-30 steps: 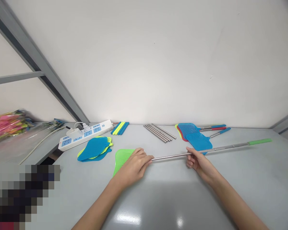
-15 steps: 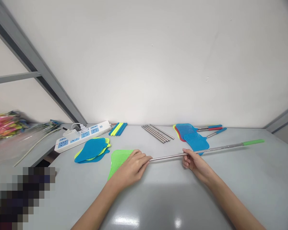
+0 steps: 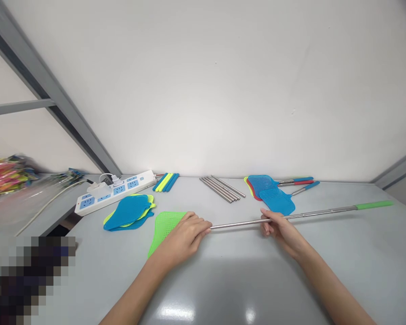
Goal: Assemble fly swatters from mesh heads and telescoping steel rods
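Note:
A green fly swatter (image 3: 237, 224) with a long telescopic metal rod lies across both my hands, its green grip pointing far right. My left hand (image 3: 189, 234) is closed over the joint between the green mesh head and the rod, covering part of the head. Farther along the rod, my right hand (image 3: 282, 232) pinches the metal between thumb and fingers. Just behind my right hand lie several finished-looking swatters, a blue swatter head (image 3: 277, 201) on top.
Blue and yellow swatter heads (image 3: 130, 212) are piled at left, near a white power strip (image 3: 115, 192). Blue and yellow grips (image 3: 165, 182) and metal rods (image 3: 221, 188) lie along the wall. Bagged colourful items (image 3: 10, 174) sit far left. Something pixelated (image 3: 27, 280) covers the lower left.
The rod has grown longer: its green grip has shifted farther right. My right hand has moved slightly right along with it, while my left hand stays on the head end.

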The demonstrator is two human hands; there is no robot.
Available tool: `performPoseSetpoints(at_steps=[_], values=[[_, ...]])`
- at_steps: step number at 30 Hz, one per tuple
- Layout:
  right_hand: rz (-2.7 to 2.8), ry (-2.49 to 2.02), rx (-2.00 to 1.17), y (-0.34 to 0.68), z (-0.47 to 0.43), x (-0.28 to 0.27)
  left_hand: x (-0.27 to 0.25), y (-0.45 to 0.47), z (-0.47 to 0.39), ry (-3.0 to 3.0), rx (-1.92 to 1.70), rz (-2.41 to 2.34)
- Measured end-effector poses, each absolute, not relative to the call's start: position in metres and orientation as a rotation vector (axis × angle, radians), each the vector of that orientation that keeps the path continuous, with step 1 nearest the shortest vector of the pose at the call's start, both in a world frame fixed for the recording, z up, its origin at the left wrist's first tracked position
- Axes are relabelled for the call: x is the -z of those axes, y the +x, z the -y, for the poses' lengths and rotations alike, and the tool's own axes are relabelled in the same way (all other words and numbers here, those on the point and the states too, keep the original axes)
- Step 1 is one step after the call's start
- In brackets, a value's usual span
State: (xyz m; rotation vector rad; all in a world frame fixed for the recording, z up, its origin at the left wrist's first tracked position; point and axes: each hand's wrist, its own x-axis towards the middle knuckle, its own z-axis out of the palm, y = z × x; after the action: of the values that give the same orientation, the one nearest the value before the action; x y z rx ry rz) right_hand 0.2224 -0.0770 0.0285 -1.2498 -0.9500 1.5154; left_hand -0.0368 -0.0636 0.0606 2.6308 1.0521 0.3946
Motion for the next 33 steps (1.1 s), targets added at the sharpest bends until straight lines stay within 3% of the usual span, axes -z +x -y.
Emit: performPoseSetpoints(at_steps=[33], values=[[1.177, -1.018, -1.764, 0.235, 0.082, -0.029, -0.057, -0.040, 0.066, 2.511, -0.315, -1.153]])
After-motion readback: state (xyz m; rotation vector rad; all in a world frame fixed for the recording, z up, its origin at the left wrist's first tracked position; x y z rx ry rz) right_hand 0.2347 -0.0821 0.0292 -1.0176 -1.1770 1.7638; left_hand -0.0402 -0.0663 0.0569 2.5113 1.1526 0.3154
